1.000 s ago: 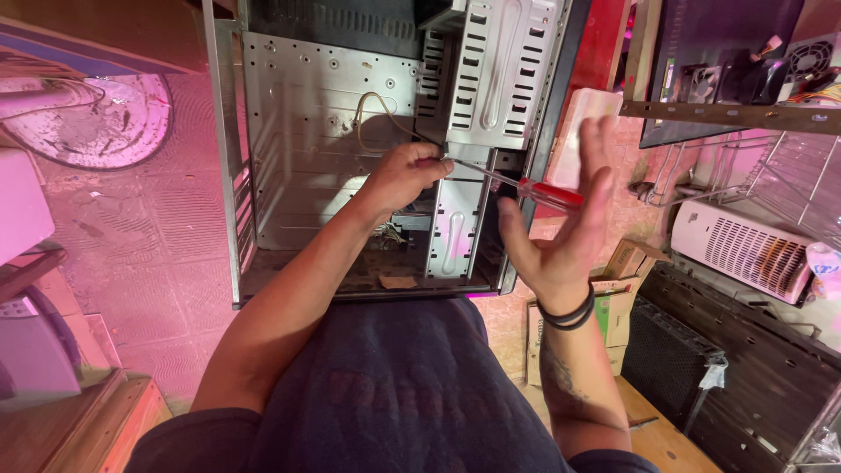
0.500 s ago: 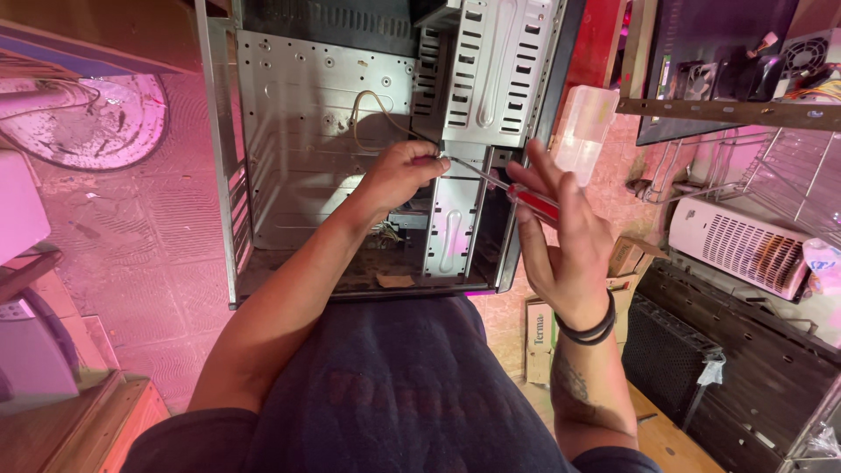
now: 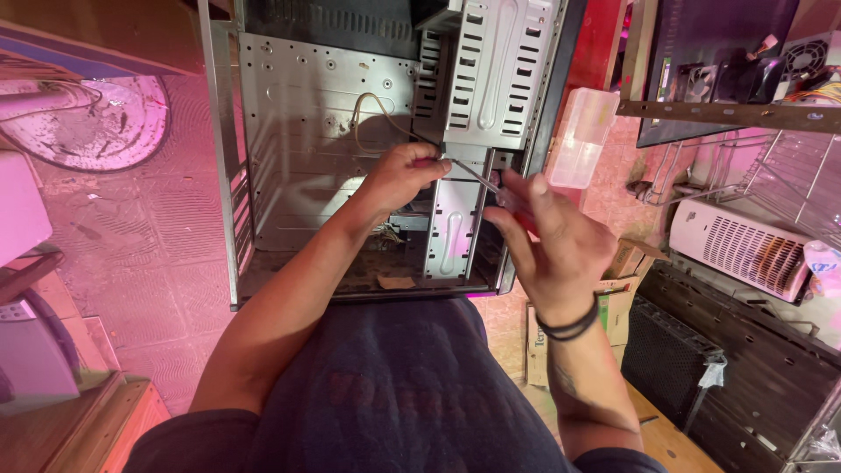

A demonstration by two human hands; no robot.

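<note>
An open metal computer case (image 3: 298, 149) lies in front of me, its drive cage (image 3: 495, 70) at the right side. My left hand (image 3: 399, 175) reaches into the case, fingers pinched at the tip of a screwdriver (image 3: 477, 178) by the drive cage. My right hand (image 3: 547, 241) is closed around the screwdriver's red handle, just outside the case's right edge. A thin wire (image 3: 372, 109) loops inside the case above my left hand.
A clear plastic box (image 3: 580, 136) sits right of the case. A white vented appliance (image 3: 745, 250), a black vented box (image 3: 674, 350) and cardboard boxes (image 3: 618, 307) stand at the right. Shelves with fans (image 3: 806, 57) are top right. A round floor cover (image 3: 92, 123) lies left.
My right hand, open-palmed a second ago, has turned and closed around the red handle, moving left toward the drive cage. My left hand stayed at the screwdriver tip.
</note>
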